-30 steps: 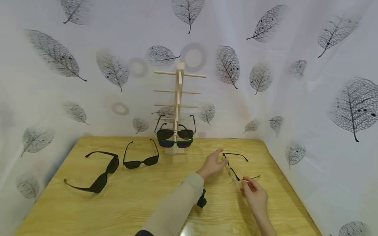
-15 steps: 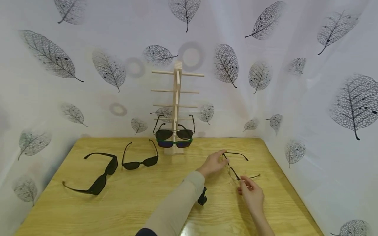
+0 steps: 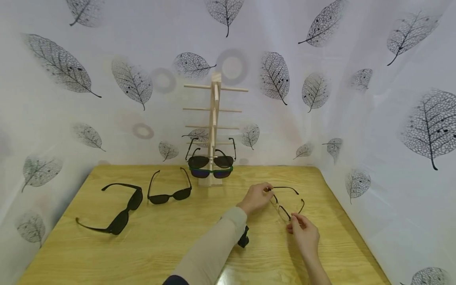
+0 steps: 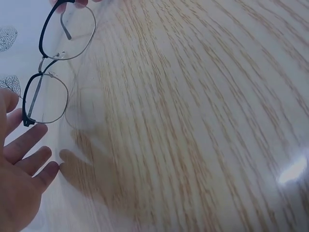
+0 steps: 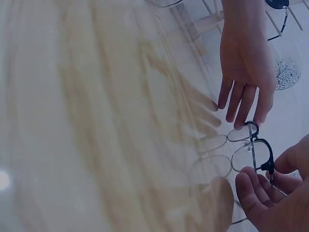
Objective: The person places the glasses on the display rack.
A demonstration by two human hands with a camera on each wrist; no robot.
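Observation:
A pair of eyeglasses (image 3: 284,210) with black upper rims and clear lenses is held between both hands at the right of the table. My left hand (image 3: 255,198) pinches its far corner by the hinge, with the other fingers spread in the left wrist view. My right hand (image 3: 305,236) pinches the near corner between thumb and fingers; the right wrist view shows this black corner (image 5: 270,164) at the fingertips. Both temples are unfolded and point away to the right. The lenses' shadows fall on the tabletop beside the frame.
A wooden display stand (image 3: 215,114) with crossbars holds two pairs of sunglasses (image 3: 199,161) low down. Two more black sunglasses lie left: one pair (image 3: 160,198) facing forward, another (image 3: 119,221) turned sideways. Leaf-patterned curtain (image 3: 249,35) surrounds the wooden table (image 3: 171,237).
The eyeglasses' near temple has swung from pointing right to slanting back toward the far side. My left fingers have drawn in around the far corner; my right hand has moved slightly left.

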